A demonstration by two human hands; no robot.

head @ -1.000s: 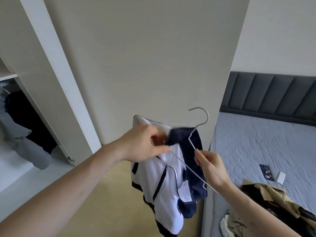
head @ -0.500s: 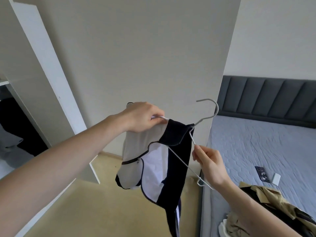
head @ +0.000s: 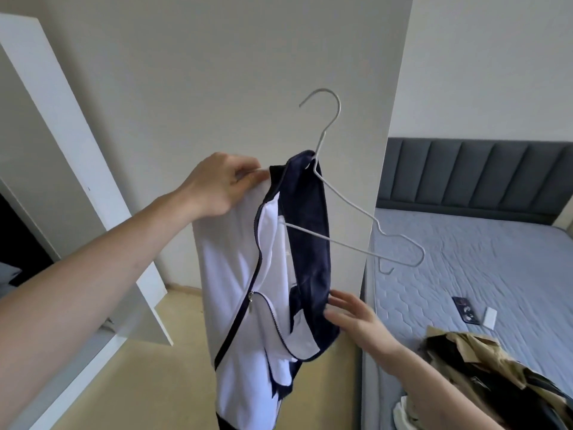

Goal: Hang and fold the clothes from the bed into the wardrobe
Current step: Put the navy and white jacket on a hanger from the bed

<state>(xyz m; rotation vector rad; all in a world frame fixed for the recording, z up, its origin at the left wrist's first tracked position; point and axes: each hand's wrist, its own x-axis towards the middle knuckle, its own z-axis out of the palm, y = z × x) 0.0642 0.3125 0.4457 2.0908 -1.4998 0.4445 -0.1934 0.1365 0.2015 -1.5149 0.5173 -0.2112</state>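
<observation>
A white and navy zip jacket [head: 235,293] hangs in front of me, half on a white wire hanger [head: 350,200]. My left hand [head: 223,184] pinches the jacket's white shoulder at the top and holds it up. The hanger's left arm is inside the jacket; its right arm sticks out bare toward the bed. Lower down, my right hand [head: 353,315] has straight fingers touching the navy side of the jacket. A pile of tan and dark clothes [head: 483,364] lies on the bed [head: 465,259] at the lower right.
The wardrobe's open white door [head: 77,169] stands at the left, with dark clothes [head: 15,240] hanging inside. A wide pale wall panel [head: 217,72] is right behind the jacket. A dark phone [head: 465,308] and a small white object [head: 488,318] lie on the mattress.
My right hand has let go of the hanger and dropped to the jacket's navy side. My left hand has raised the jacket, and more of it hangs straight down.
</observation>
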